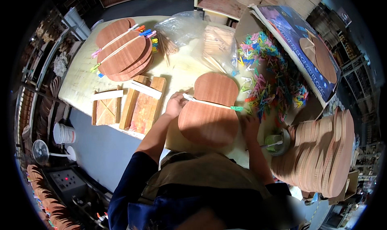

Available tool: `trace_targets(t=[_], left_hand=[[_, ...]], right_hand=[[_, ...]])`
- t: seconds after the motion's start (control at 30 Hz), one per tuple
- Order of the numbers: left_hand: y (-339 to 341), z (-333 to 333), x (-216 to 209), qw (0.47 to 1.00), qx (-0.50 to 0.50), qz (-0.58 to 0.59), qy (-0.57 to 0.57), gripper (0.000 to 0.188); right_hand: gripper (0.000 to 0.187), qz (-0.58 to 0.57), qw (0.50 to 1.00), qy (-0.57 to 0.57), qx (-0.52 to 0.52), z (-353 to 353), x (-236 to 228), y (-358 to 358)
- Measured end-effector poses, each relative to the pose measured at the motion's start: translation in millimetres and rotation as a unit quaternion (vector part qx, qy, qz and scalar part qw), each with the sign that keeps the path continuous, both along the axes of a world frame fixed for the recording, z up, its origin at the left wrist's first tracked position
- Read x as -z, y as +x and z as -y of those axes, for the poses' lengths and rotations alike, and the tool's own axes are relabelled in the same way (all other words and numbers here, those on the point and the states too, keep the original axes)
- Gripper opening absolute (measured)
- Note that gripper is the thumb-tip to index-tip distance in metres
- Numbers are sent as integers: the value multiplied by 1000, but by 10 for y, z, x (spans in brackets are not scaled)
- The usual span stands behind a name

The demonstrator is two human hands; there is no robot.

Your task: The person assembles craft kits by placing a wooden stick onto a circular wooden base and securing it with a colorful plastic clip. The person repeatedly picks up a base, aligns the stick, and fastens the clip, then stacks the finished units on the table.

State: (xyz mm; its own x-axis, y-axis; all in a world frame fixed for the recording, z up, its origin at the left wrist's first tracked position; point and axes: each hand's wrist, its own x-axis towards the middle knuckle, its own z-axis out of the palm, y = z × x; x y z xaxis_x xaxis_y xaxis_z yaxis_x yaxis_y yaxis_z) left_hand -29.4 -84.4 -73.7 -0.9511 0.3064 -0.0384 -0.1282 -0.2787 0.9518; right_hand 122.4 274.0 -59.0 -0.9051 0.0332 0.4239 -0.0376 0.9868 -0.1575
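Observation:
A reddish-brown guitar-shaped wooden plate lies in front of me, with a thin pale wooden strip across its waist. At the strip's left end is a white clothespin, and my left hand has its fingers closed around it at the plate's edge. A green clothespin grips the right end. Beside the plate's right edge, just below the green clothespin, is my right hand; shadow obscures its fingers. Many coloured clothespins lie heaped in an open cardboard box beyond it.
Clipped guitar-shaped plates are stacked at the far left. Nearer stand two wooden jigs with white strips. Bundled sticks lie in clear plastic. A container with green contents and a large stack of wooden plates are at right.

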Motion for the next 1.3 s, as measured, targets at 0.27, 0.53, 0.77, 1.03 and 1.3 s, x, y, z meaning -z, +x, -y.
trace_targets(t=[0.27,0.53,0.77,1.03,1.3], left_hand=[[180,173,-434,899,-145,-172,-375,33],[107,1731,-309,803,-556,-111,-182,13],[-376,3026,81,720,-670,178,16,14],[-688,3749,670,732,-601,228,224,17],[-485,3028,-138,814,-522,167,192,23]], right_hand=[[20,-3,988,-104,113,-221,135,-73],[26,103,971,-190,98,42,-58,106],[28,138,972,-180,58,15,-134,186],[31,189,971,-146,31,91,-218,224],[36,153,968,-193,49,-39,126,343]])
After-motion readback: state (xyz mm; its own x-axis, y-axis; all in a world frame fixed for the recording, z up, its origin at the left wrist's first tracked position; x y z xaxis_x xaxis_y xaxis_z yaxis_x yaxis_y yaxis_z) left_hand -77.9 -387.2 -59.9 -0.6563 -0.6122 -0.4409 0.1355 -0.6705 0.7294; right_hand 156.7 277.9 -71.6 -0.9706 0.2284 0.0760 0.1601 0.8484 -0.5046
